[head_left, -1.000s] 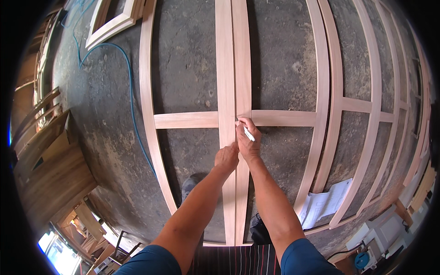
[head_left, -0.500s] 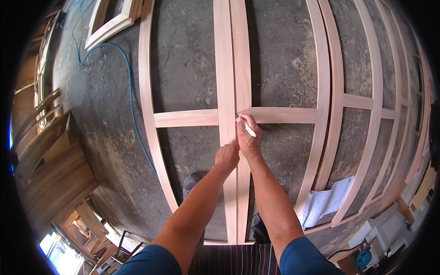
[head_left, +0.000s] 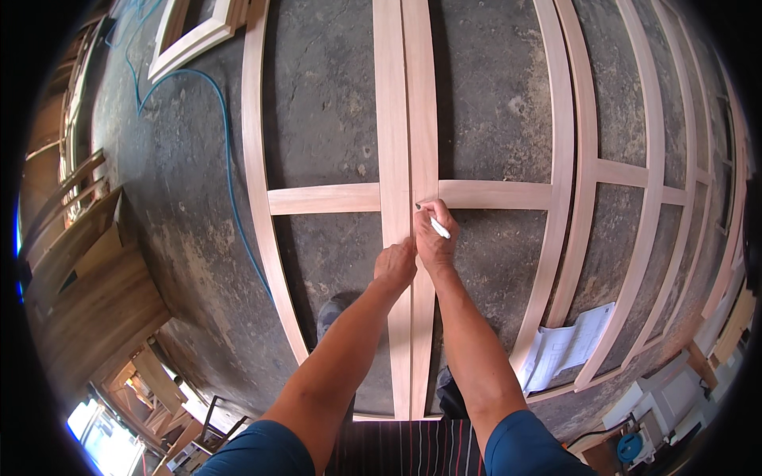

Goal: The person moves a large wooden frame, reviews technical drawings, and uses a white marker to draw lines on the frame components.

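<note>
Two pale wooden frames lie side by side on the floor, their long middle boards (head_left: 394,119) meeting along a narrow seam. My right hand (head_left: 436,238) is closed around a white pen (head_left: 439,228), probably a marker, its dark tip close to the wood by the seam. Just beyond that tip, a crosspiece (head_left: 496,194) joins the right-hand board from the right; another crosspiece (head_left: 325,199) meets the left-hand board. My left hand (head_left: 396,262) rests on the boards beside my right wrist, fingers curled at the seam. Whether anything is pinched in them is hidden.
A blue hose (head_left: 228,159) winds over the concrete floor (head_left: 182,238) at left, near a smaller wooden frame (head_left: 194,47). More long frames (head_left: 652,103) lie to the right. Paper drawings (head_left: 565,345) lie across the frames at lower right. My feet stand between the boards.
The pen tip has drawn slightly back toward me and right, away from the crosspiece line. My left hand stays in nearly the same place on the boards.
</note>
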A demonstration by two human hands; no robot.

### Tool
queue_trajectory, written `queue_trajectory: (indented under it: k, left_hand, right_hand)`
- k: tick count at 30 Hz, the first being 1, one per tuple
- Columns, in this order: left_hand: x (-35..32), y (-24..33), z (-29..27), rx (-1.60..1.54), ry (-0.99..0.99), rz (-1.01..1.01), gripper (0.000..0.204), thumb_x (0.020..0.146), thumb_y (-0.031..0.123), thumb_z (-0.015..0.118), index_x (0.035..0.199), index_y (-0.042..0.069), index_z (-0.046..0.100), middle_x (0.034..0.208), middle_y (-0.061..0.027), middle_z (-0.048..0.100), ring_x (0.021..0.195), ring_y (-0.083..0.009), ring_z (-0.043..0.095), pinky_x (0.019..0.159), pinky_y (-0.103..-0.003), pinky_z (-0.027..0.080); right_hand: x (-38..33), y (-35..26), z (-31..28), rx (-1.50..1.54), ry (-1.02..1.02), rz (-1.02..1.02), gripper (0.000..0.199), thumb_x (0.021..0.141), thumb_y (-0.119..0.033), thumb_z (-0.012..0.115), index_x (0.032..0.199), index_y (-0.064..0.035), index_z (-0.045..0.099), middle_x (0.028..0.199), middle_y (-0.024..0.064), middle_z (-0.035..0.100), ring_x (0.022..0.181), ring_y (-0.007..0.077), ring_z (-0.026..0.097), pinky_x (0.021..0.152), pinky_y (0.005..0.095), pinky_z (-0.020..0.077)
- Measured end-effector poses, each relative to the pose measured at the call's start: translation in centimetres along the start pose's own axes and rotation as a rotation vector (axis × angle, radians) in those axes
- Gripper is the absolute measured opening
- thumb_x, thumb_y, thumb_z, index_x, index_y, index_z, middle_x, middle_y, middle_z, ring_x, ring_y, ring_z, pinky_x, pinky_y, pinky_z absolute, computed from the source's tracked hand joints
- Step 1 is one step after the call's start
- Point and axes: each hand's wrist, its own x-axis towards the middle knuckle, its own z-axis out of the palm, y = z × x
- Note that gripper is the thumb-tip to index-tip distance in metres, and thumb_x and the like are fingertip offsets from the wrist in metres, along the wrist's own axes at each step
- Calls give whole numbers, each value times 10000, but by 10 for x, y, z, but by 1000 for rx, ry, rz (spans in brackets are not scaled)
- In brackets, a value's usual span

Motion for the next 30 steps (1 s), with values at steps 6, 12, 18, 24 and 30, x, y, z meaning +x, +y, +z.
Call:
queue_trajectory:
  k: [6,12,18,24,30]
  left_hand:
    - [5,0,0,42,-59,-36,225,924,172,507,1120,89,582,989,-216,690,947,-405,659,815,-502,525]
    - [7,1,-1,45,-101,-67,293,933,240,486,1165,92,584,1012,-226,689,962,-409,657,834,-501,522]
    - [9,-8,6,46,-91,-40,279,929,252,501,1135,84,584,996,-221,693,956,-409,658,831,-502,521]
    - [7,-4,4,37,-69,-32,236,921,219,513,1100,79,579,975,-234,690,935,-411,662,809,-503,526]
    - [5,-6,6,52,-9,-15,176,901,130,515,1058,70,570,928,-235,686,912,-418,661,793,-518,521]
  right_hand:
    - [-3,-10,6,273,-87,86,172,942,-146,594,1044,-12,631,841,33,636,771,94,573,710,260,482]
    - [-2,-3,19,228,-54,51,174,882,-85,594,1040,-32,647,927,165,686,871,273,682,790,345,524]
    - [-5,-9,13,140,-66,37,154,848,-58,602,994,-31,643,912,177,681,851,305,678,764,357,530]
    - [-18,-5,4,70,-72,-36,151,888,-108,579,980,1,628,815,125,644,741,176,622,710,307,499]
    - [-13,-9,-2,89,-18,46,84,859,-60,595,926,-13,614,864,168,660,789,295,663,735,362,526]
